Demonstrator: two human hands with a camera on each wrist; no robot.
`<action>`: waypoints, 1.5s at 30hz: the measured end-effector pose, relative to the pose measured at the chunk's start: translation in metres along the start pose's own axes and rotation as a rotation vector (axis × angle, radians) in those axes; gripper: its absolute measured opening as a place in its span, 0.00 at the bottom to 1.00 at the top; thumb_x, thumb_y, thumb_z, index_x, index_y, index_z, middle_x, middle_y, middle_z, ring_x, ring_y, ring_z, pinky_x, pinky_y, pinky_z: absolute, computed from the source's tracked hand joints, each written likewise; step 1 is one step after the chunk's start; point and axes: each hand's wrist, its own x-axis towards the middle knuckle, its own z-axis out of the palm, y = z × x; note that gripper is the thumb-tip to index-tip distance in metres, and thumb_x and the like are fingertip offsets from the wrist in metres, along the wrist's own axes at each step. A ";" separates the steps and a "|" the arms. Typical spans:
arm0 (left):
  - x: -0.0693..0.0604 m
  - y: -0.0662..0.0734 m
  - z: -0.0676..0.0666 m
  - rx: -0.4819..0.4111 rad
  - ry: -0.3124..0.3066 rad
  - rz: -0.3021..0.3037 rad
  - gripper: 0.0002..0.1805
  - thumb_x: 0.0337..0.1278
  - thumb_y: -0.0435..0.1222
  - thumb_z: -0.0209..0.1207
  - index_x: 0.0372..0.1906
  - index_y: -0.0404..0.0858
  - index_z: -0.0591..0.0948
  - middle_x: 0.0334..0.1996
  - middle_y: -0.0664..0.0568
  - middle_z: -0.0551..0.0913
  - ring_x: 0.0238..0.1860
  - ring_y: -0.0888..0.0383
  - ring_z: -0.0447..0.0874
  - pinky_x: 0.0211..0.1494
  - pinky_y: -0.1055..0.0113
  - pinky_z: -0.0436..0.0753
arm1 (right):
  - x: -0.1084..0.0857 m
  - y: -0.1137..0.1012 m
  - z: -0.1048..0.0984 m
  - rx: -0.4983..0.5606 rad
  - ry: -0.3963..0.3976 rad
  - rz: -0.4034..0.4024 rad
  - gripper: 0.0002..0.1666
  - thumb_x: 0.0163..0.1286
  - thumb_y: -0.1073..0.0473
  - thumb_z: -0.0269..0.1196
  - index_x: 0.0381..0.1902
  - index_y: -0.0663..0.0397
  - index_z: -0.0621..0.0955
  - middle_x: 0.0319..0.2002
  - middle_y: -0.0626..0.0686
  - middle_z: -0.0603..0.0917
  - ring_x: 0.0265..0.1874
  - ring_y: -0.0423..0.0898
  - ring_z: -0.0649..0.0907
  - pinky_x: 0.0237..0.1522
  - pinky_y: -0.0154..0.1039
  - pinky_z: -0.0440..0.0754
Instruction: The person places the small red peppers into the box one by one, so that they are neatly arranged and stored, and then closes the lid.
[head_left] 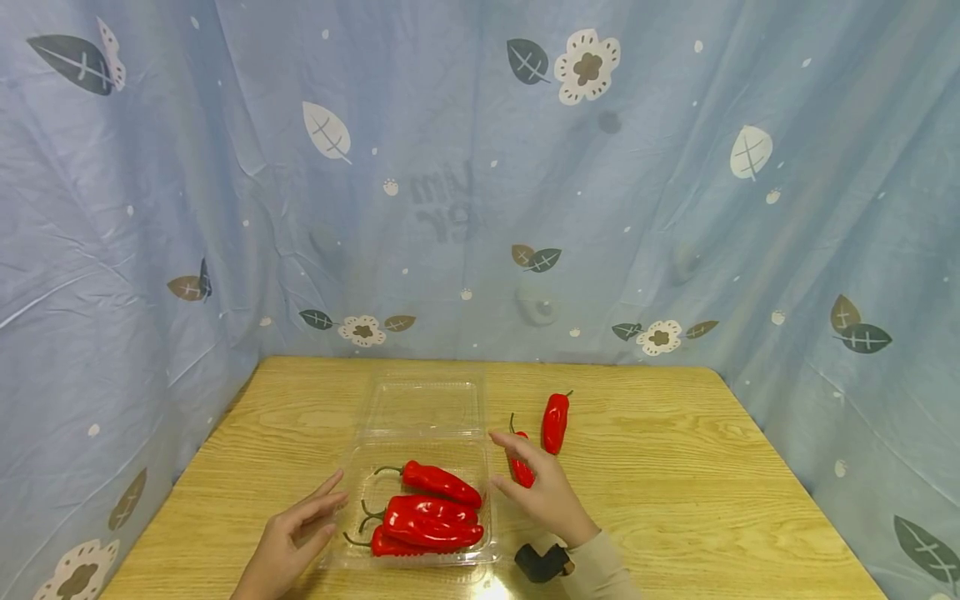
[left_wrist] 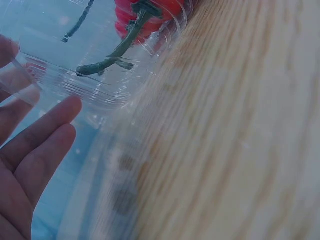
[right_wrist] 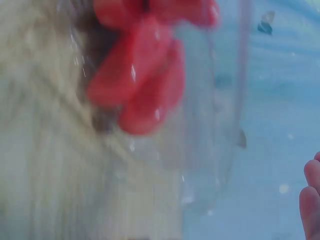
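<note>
An open clear plastic clamshell box (head_left: 442, 451) lies on the table, its lid (head_left: 427, 408) folded back. Several glossy red peppers (head_left: 435, 525) with green stems lie in its base, some overlapping. At the box's left side is my left hand (head_left: 288, 533), fingers loosely bent. In the left wrist view, its fingers (left_wrist: 47, 125) are close against the transparent wall; contact is hard to tell. My right hand (head_left: 547, 492) hovers right of the box with fingers spread, holding nothing. It partly hides a small red pepper (head_left: 522, 473). The right wrist view is blurred.
Another red pepper (head_left: 555, 423) lies on the wooden table (head_left: 675, 483), farther back to the right. A black strap (head_left: 542, 563) is at the right wrist. Behind the table hangs a blue patterned curtain (head_left: 465, 183), which also closes off both sides.
</note>
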 end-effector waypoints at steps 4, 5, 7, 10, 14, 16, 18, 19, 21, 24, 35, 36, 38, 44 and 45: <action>0.000 -0.001 0.000 0.001 -0.001 0.005 0.18 0.55 0.18 0.56 0.53 0.24 0.77 0.63 0.33 0.69 0.55 0.68 0.78 0.50 0.80 0.79 | 0.000 0.005 -0.013 0.004 0.035 0.077 0.31 0.60 0.68 0.66 0.62 0.66 0.71 0.60 0.63 0.76 0.57 0.60 0.77 0.58 0.44 0.78; 0.000 -0.001 0.000 0.002 -0.006 -0.002 0.18 0.55 0.19 0.56 0.53 0.24 0.77 0.63 0.32 0.69 0.55 0.68 0.78 0.50 0.80 0.79 | 0.000 0.006 -0.016 0.002 0.044 0.095 0.31 0.61 0.67 0.66 0.63 0.64 0.72 0.60 0.62 0.76 0.57 0.59 0.77 0.57 0.44 0.79; 0.000 -0.001 -0.001 0.008 -0.016 -0.016 0.18 0.56 0.19 0.56 0.53 0.24 0.77 0.63 0.30 0.69 0.55 0.69 0.78 0.50 0.79 0.79 | -0.001 0.008 -0.023 0.011 0.063 0.121 0.31 0.61 0.65 0.66 0.63 0.59 0.72 0.61 0.59 0.76 0.57 0.58 0.77 0.57 0.47 0.79; 0.001 0.000 -0.001 0.012 -0.031 -0.039 0.18 0.56 0.20 0.57 0.54 0.25 0.77 0.63 0.28 0.68 0.56 0.69 0.77 0.51 0.78 0.80 | -0.002 0.013 -0.031 0.007 0.088 0.144 0.32 0.61 0.64 0.66 0.64 0.55 0.72 0.61 0.56 0.76 0.57 0.57 0.77 0.57 0.48 0.78; 0.001 0.000 -0.002 0.011 -0.040 -0.051 0.18 0.56 0.20 0.57 0.54 0.25 0.77 0.63 0.27 0.67 0.56 0.70 0.76 0.51 0.78 0.80 | -0.002 0.016 -0.041 -0.001 0.115 0.140 0.32 0.61 0.68 0.65 0.64 0.61 0.71 0.61 0.61 0.75 0.59 0.58 0.76 0.59 0.51 0.75; 0.000 -0.001 -0.002 0.011 -0.040 -0.046 0.18 0.56 0.20 0.57 0.54 0.25 0.77 0.62 0.27 0.67 0.56 0.70 0.76 0.51 0.78 0.80 | -0.001 0.011 -0.047 -0.022 0.127 0.146 0.31 0.61 0.70 0.65 0.62 0.66 0.71 0.60 0.65 0.75 0.58 0.60 0.76 0.59 0.51 0.75; 0.000 -0.001 -0.002 0.012 -0.040 -0.036 0.18 0.57 0.20 0.56 0.54 0.24 0.76 0.62 0.27 0.67 0.56 0.70 0.76 0.51 0.78 0.80 | 0.000 0.008 -0.052 -0.028 0.140 0.170 0.30 0.61 0.70 0.64 0.61 0.68 0.71 0.60 0.67 0.75 0.58 0.62 0.76 0.59 0.53 0.74; 0.000 -0.002 -0.002 0.015 -0.039 -0.029 0.18 0.56 0.20 0.56 0.54 0.24 0.76 0.62 0.27 0.67 0.56 0.70 0.76 0.51 0.78 0.80 | 0.001 0.006 -0.054 -0.038 0.146 0.186 0.30 0.61 0.70 0.64 0.61 0.70 0.72 0.59 0.68 0.75 0.58 0.63 0.75 0.58 0.54 0.74; 0.000 -0.003 -0.002 0.017 -0.038 -0.023 0.18 0.56 0.20 0.56 0.54 0.24 0.76 0.62 0.28 0.68 0.56 0.69 0.77 0.51 0.78 0.80 | 0.002 0.004 -0.058 -0.042 0.159 0.225 0.29 0.60 0.70 0.65 0.60 0.71 0.72 0.59 0.69 0.75 0.57 0.64 0.75 0.59 0.54 0.73; 0.001 -0.003 -0.002 0.014 -0.041 -0.031 0.18 0.57 0.20 0.56 0.55 0.24 0.76 0.62 0.27 0.67 0.56 0.69 0.77 0.50 0.78 0.80 | 0.002 0.010 -0.062 -0.026 0.176 0.287 0.30 0.60 0.69 0.65 0.60 0.73 0.72 0.59 0.70 0.74 0.58 0.65 0.74 0.60 0.55 0.72; 0.000 -0.004 -0.001 -0.038 -0.035 -0.005 0.19 0.57 0.18 0.54 0.56 0.22 0.75 0.66 0.36 0.67 0.56 0.68 0.77 0.49 0.79 0.80 | -0.005 0.077 -0.061 0.069 0.160 0.468 0.34 0.64 0.62 0.65 0.65 0.67 0.67 0.65 0.66 0.69 0.65 0.61 0.69 0.65 0.51 0.68; 0.000 -0.004 -0.001 -0.038 -0.036 -0.007 0.19 0.57 0.19 0.54 0.56 0.22 0.75 0.66 0.37 0.67 0.56 0.68 0.77 0.49 0.79 0.80 | -0.006 0.083 -0.060 0.071 0.158 0.477 0.35 0.64 0.61 0.65 0.66 0.66 0.67 0.66 0.65 0.69 0.65 0.60 0.69 0.65 0.51 0.68; 0.000 -0.003 -0.001 -0.044 -0.036 -0.010 0.19 0.57 0.19 0.54 0.56 0.22 0.74 0.66 0.37 0.67 0.56 0.69 0.76 0.49 0.79 0.80 | -0.005 0.087 -0.060 0.065 0.148 0.491 0.36 0.64 0.59 0.65 0.66 0.66 0.66 0.66 0.65 0.68 0.66 0.61 0.68 0.65 0.52 0.68; -0.001 -0.002 -0.001 -0.040 -0.019 -0.009 0.19 0.56 0.19 0.55 0.55 0.23 0.75 0.65 0.36 0.68 0.56 0.68 0.77 0.49 0.79 0.80 | 0.002 0.095 -0.058 0.043 0.112 0.578 0.40 0.64 0.57 0.65 0.69 0.64 0.63 0.69 0.65 0.64 0.65 0.64 0.68 0.64 0.53 0.70; 0.000 -0.002 -0.001 -0.034 -0.019 -0.007 0.19 0.56 0.19 0.55 0.55 0.23 0.75 0.65 0.36 0.68 0.56 0.68 0.77 0.49 0.79 0.80 | 0.003 0.096 -0.058 0.037 0.109 0.595 0.40 0.64 0.57 0.65 0.69 0.63 0.63 0.69 0.65 0.64 0.65 0.64 0.68 0.63 0.53 0.71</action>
